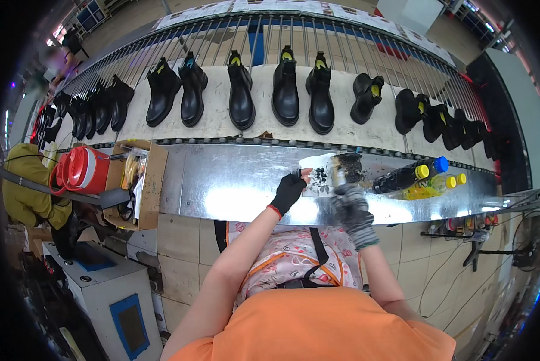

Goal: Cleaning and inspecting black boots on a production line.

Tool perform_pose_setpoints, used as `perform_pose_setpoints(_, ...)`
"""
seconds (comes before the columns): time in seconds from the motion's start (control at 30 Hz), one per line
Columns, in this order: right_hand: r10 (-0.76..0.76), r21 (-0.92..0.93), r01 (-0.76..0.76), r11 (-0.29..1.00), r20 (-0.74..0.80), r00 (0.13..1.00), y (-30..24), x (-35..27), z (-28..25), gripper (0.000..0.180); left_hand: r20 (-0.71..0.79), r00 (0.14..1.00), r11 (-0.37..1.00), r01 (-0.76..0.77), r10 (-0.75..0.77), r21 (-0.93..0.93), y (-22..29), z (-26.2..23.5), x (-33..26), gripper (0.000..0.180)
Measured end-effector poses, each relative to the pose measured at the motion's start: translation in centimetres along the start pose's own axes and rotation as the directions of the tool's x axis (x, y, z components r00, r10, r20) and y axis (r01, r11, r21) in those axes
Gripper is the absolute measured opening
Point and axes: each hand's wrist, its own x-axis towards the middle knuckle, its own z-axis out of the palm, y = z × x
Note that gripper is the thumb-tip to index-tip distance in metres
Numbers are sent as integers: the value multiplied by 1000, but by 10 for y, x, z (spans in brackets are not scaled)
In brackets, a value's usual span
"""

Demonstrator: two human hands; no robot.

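Observation:
My left hand (290, 191), in a black glove with bare fingertips, is over the metal bench at the left edge of a white sheet (313, 162). Its finger and thumb are close together; whether something small is between them cannot be made out. Black bits (320, 178) lie scattered on the sheet beside it. My right hand (352, 210), in a grey striped knit glove, is closed and blurred by motion. Just beyond its fingers is a narrow, pale tool-like piece (336, 171), too smeared to name. It is against a dark, crusted block (349, 166).
Bottles of dark liquid (396, 179) and yellow liquid (429, 188) lie on the metal bench (234, 180) at right. A cardboard box (152, 186) and red jug (80, 169) are at left. Black ankle boots (285, 90) line the pale conveyor (216, 123) behind the bench.

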Motion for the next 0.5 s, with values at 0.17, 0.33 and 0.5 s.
perform_pose_setpoints(0.17,830,-376,-743,554,181,527,-26,30,-52,49,-128,973,963,-159,190,216,-1,-16,0,30)
perform_pose_setpoints(0.33,355,-485,-194,853,265,897,-67,73,-74,39,-89,978,882,-129,189,453,79,13,-17,36)
perform_pose_setpoints(0.5,-131,-632,289,719,286,949,-102,119,-79,34,-68,869,650,-313,490,693,114,36,-21,46)
